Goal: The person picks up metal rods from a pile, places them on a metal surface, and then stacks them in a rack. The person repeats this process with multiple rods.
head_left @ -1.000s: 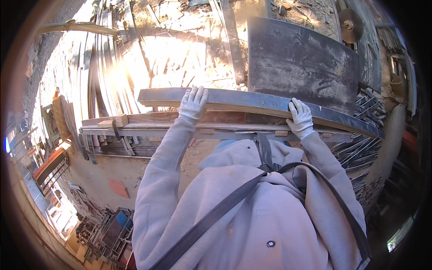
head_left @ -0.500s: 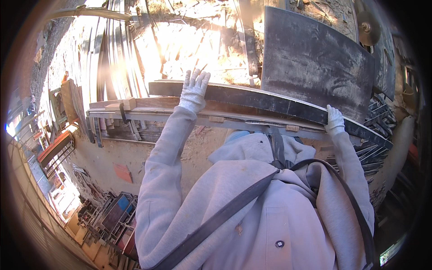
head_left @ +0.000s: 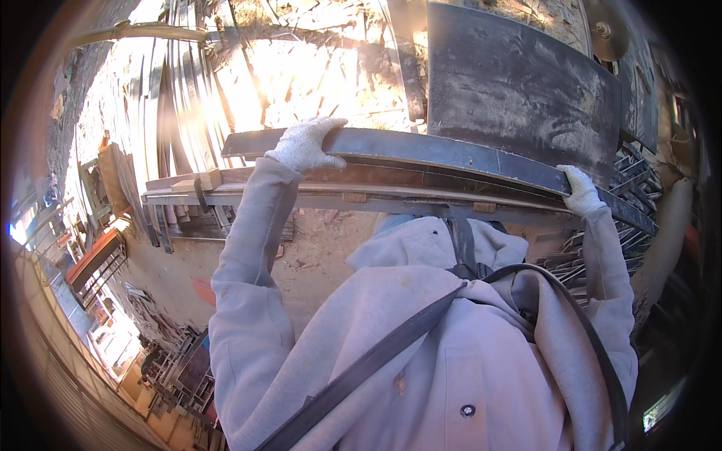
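A long dark plank runs across in front of me, from the left to the lower right. My left hand, in a white knit glove, grips it near its left end, fingers over the far edge and thumb on the near edge. Farther right along the same plank, my right hand, also gloved, holds its near edge; some of its fingers are hidden. Below the plank lies a wooden bench or stack of boards, with a small wood block at its near side.
A large dark panel stands beyond the plank, at upper right. Long thin strips lie at far left in bright sun. Stacked strips are by my right arm. A round disc is at the top right.
My left hand, with fingers spread before, has shifted left and closed round the plank. The plank has moved left and tilted, showing more of its face. My right hand has slid slightly right.
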